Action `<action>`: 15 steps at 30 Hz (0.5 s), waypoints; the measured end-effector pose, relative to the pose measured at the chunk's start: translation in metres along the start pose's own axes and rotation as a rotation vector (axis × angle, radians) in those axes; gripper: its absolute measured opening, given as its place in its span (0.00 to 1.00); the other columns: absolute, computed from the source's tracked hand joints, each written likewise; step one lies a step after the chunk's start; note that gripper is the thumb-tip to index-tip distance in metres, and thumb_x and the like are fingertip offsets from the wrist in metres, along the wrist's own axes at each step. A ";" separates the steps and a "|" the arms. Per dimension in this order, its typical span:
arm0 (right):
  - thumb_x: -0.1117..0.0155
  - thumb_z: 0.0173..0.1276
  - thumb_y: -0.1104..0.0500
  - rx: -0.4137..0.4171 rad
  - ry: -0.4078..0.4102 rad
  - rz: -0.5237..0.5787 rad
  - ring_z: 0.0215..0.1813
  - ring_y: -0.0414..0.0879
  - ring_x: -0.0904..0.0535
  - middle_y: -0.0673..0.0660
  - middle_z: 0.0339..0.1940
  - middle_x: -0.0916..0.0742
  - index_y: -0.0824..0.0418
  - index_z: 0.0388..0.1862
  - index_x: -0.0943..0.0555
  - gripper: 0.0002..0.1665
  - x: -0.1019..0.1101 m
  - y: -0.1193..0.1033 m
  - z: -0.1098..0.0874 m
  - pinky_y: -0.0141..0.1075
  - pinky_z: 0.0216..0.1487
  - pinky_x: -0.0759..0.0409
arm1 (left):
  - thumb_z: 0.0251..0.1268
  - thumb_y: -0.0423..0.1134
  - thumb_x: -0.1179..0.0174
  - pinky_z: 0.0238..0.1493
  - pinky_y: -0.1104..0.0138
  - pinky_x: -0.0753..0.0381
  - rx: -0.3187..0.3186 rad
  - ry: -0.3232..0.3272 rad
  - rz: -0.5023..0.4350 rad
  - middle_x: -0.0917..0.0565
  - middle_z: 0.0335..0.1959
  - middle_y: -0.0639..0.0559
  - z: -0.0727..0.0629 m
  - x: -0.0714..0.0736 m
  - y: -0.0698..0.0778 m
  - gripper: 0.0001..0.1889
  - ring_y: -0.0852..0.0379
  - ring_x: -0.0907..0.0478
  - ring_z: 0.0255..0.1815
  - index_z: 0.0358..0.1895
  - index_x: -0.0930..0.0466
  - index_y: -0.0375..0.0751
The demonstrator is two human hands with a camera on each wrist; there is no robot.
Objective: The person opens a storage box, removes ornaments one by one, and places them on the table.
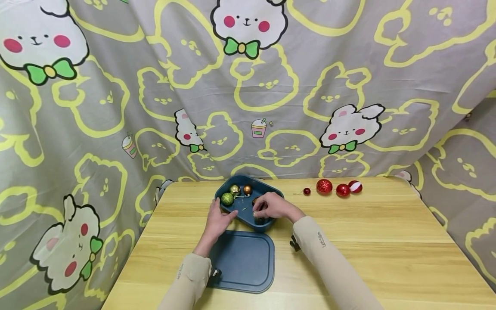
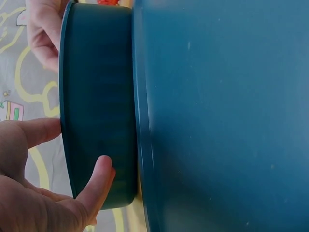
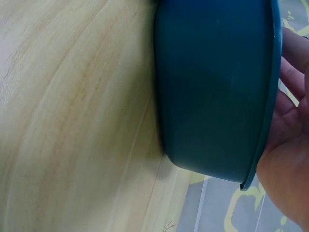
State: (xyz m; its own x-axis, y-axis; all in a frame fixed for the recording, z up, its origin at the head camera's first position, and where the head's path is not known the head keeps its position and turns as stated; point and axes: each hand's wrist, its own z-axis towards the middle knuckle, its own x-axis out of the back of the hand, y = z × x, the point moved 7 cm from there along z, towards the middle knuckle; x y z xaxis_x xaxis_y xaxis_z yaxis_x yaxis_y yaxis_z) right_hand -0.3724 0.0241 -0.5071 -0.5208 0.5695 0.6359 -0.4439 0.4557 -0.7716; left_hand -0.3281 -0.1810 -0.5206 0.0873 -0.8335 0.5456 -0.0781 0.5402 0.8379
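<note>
1. From my head camera, the bin [image 1: 223,182] stands by the far edge of the bench [image 1: 372,241], left of its middle. It sits askew, one end toward the right hand, which I judge gives that hand an easy way in.
2. My left hand [image 1: 218,217] spans the bin's near left corner. Its fingers [image 2: 46,131] are apart and fairly straight, one tip touching the rim, the thumb at the outer wall. I take this as steadying: the bin looks light enough to slide if nudged.
3. My right hand [image 1: 273,206] reaches over the rim into the right end, its fingers [image 3: 292,77] bent down inside. The wall hides the tips from the wrist view, so I cannot tell whether they are clamped on anything. A dark ball [image 1: 254,201] shows just beside them.
4. At the bin's other end lie a green ball [image 1: 227,198], a gold ball [image 1: 234,190] and a copper ball [image 1: 247,190]; the walls would keep them from rolling off.
5. The lid [image 1: 244,262] lies flat between the bin and the near edge, off the bin, leaving its top free for hands.
6. Three red balls [image 1: 324,186] and a red-white ball [image 1: 355,186] sit along the far edge, toward the far right corner, well apart from the bin and clear of both arms.
</note>
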 end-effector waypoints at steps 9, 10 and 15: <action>0.28 0.71 0.55 -0.023 0.044 0.100 0.37 0.55 0.11 0.54 0.40 0.09 0.57 0.47 0.10 0.10 0.007 0.003 -0.006 0.39 0.40 0.12 | 0.68 0.45 0.31 0.56 0.52 0.15 0.002 -0.005 0.034 0.55 0.83 0.26 0.000 0.001 0.000 0.50 0.40 0.17 0.55 0.82 0.52 0.28; 0.28 0.72 0.55 -0.029 0.052 0.111 0.38 0.55 0.11 0.54 0.41 0.09 0.56 0.47 0.10 0.09 0.009 0.004 -0.006 0.41 0.41 0.11 | 0.68 0.45 0.30 0.56 0.51 0.15 0.000 -0.005 0.038 0.54 0.83 0.25 0.000 0.001 0.001 0.50 0.39 0.17 0.55 0.82 0.52 0.27; 0.28 0.71 0.57 -0.043 0.110 0.180 0.42 0.62 0.11 0.55 0.45 0.10 0.59 0.49 0.11 0.11 0.021 0.004 -0.010 0.52 0.46 0.11 | 0.70 0.45 0.32 0.57 0.50 0.16 -0.014 -0.002 0.069 0.52 0.82 0.25 -0.001 0.003 0.002 0.48 0.40 0.17 0.53 0.81 0.51 0.26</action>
State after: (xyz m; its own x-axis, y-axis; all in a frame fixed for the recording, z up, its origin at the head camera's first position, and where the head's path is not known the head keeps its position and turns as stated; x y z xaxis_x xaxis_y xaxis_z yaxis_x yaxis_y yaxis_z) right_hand -0.3780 0.0447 -0.4964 -0.5048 0.7145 0.4844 -0.3185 0.3674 -0.8738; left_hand -0.3271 -0.1821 -0.5173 0.0802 -0.7945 0.6019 -0.0696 0.5979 0.7985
